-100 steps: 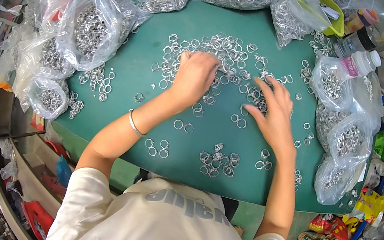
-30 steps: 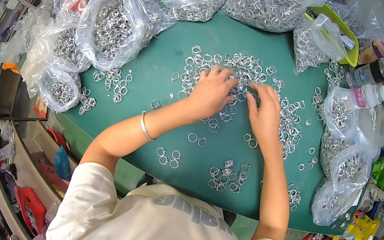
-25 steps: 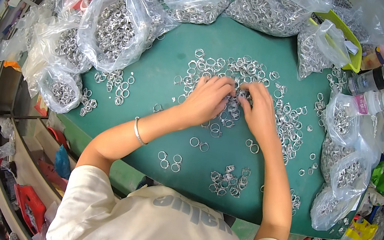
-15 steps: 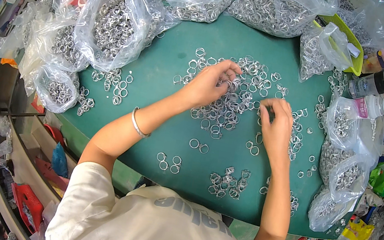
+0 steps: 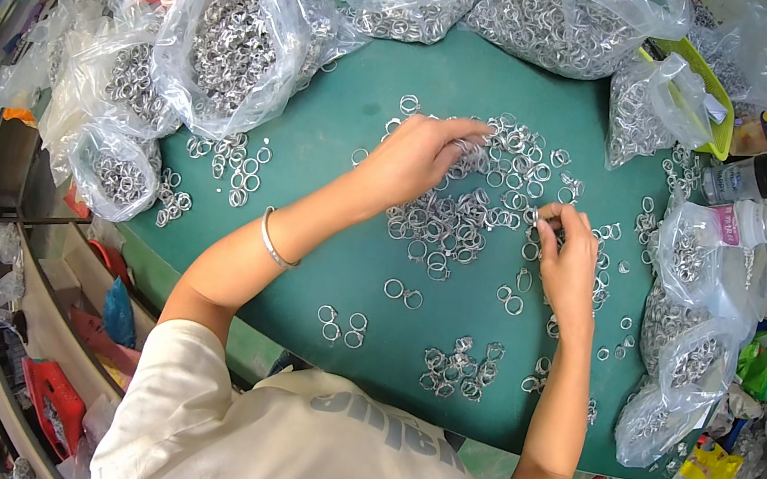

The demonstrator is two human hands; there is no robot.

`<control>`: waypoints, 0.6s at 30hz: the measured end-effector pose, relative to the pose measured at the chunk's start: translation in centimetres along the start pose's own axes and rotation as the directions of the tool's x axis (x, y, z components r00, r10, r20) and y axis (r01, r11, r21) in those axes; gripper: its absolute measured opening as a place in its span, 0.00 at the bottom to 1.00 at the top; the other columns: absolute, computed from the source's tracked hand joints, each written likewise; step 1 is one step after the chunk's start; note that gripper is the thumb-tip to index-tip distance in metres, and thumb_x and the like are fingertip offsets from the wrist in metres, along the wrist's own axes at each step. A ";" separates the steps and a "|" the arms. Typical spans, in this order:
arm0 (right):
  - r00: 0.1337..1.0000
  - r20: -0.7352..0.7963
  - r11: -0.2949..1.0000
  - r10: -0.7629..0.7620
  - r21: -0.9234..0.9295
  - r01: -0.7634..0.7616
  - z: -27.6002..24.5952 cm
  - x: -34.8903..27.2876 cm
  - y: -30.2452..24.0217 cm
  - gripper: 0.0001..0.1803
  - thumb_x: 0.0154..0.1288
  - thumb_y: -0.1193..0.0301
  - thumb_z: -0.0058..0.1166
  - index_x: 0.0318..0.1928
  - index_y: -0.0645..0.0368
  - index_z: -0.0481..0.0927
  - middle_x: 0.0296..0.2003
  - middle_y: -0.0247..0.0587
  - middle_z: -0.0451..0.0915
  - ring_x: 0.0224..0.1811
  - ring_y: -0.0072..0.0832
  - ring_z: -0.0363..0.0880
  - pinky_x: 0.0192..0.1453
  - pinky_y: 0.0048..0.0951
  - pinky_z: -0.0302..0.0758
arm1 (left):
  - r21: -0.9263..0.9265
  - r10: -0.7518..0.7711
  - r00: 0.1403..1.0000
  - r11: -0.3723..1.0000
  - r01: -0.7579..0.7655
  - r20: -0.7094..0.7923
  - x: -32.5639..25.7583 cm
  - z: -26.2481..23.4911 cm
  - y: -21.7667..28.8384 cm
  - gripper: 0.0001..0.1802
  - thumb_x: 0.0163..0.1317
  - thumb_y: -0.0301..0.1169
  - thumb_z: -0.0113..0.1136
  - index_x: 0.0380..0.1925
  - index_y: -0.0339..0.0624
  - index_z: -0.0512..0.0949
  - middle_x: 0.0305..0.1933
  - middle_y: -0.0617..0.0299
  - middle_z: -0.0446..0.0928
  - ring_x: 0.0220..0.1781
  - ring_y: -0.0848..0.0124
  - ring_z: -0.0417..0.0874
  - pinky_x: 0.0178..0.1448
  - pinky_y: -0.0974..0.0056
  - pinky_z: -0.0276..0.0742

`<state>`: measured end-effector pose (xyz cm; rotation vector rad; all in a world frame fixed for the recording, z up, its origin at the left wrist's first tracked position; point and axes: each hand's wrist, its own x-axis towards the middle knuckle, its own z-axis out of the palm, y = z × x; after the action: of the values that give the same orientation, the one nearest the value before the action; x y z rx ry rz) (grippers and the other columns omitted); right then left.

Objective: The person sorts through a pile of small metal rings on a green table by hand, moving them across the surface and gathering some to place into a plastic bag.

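A loose pile of silver-coloured metal rings lies in the middle of the green table. My left hand, with a bangle on its wrist, reaches over the far part of this pile. Its fingers stretch to the right and touch rings there; the thumb is apart from them, and nothing shows held. At the pile's right side, my right hand pinches a ring between thumb and fingertips. Nearer to me lie a pair of rings, two more small clusters, and a bigger group of rings.
Clear plastic bags full of rings line the table's left, far and right sides, among them a big open bag. A yellow-green basket stands at the far right. Beside it are a dark-lidded jar and a white-capped bottle.
My left hand has shifted slightly, its fingers stretching farther right over the pile. My right hand has moved a little right and closed on a ring. The whole view has shifted slightly.
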<state>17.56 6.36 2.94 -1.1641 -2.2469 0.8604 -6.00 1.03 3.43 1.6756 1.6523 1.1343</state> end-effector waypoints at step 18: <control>0.979 0.110 0.755 0.169 0.624 -0.201 1.1 -2.6 -1.9 0.24 0.55 0.90 0.53 0.54 0.62 0.76 0.42 0.36 0.76 0.37 0.18 0.72 0.37 0.16 0.70 | -0.649 -0.166 0.948 0.696 0.308 0.272 -2.5 -0.1 -1.1 0.16 0.64 0.16 0.49 0.53 0.30 0.73 0.53 0.55 0.77 0.58 0.68 0.77 0.55 0.65 0.78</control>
<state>17.15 2.97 3.22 -1.0357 -1.6490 1.5868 -6.39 -1.33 2.08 1.0100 1.0741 1.2034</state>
